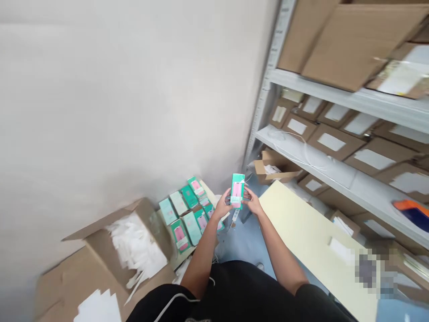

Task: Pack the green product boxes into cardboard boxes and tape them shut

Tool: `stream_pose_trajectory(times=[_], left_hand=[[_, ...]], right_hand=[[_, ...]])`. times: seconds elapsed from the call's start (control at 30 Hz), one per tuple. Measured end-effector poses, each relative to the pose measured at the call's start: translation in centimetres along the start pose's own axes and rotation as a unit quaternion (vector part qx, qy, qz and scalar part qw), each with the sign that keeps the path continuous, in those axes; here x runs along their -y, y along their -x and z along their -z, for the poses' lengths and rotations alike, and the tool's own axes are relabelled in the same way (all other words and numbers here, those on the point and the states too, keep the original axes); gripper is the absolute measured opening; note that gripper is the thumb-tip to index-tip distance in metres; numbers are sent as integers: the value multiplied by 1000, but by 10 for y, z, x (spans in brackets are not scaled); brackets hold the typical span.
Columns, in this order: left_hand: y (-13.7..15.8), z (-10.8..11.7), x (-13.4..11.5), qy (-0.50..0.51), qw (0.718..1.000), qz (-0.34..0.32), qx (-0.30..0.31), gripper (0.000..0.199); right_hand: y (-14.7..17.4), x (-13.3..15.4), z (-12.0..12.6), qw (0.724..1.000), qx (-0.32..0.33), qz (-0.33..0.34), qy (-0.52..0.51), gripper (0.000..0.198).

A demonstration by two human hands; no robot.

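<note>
Between the far end of the long pale desk (295, 223) and another desk (209, 192) on the left, a green box (237, 192) with a pink picture is held up above the blue floor (231, 250). Fingers of the left hand (223, 205) grip its left side, and those of the right hand (252, 202) its right side. More green and pale boxes (191, 227) sit close together on the left desk, near an open carton (106, 257) of white pieces (137, 243).
</note>
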State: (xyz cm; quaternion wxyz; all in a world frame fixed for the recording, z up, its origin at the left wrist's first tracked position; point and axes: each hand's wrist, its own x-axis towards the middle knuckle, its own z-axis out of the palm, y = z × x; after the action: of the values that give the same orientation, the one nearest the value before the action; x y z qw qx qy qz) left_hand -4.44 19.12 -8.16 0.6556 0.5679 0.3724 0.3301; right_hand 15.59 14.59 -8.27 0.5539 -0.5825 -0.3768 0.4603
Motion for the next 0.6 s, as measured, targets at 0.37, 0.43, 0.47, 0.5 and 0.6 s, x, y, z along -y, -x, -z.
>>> stream_pose_trajectory(times=[0.37,0.43,0.47,0.5,0.6], left_hand=[[-51,-281,22,-95,973,-16,208,88],[-56,-321,26,-104,966,-21,237,81],[-58,-337,28,-108,963,-21,248,79],[-59,-352,30,-114,960,-17,256,77],[-63,-381,37,-136,953,5,271,83]], right_hand=[[113,-16,263,970,-234,-14,-58,74],[134,-18,295,962,-262,-16,-79,72],[143,-20,307,957,-274,-15,-91,71],[151,-21,318,953,-284,-14,-101,70],[163,-27,338,944,-306,-9,-123,62]])
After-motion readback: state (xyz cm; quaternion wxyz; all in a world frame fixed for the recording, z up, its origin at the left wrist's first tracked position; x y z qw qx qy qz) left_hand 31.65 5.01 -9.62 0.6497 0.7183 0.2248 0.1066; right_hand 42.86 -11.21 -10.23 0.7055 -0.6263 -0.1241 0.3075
